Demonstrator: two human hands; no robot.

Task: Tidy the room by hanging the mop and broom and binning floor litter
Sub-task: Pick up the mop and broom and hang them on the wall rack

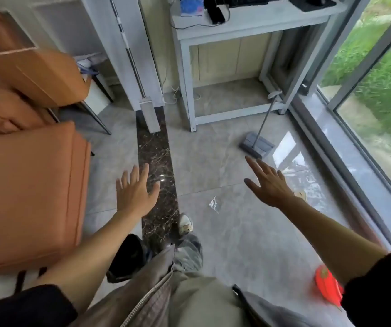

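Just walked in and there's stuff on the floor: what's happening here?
A person steps forward with nothing in hand: the left hand and right hand are open, stretched ahead. A grey-headed long-handled tool sits on the floor, its handle leaning on the white table. A clear wrapper and a red wrapper lie on the tiles.

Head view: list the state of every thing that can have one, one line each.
Mop: upright against the white pillar, head down by the floor.
Broom: head on the floor, handle tilted toward the table.
Clear wrapper: lying on the floor.
Red wrapper: lying on the floor.
Left hand: open, empty.
Right hand: open, empty, stretched forward.
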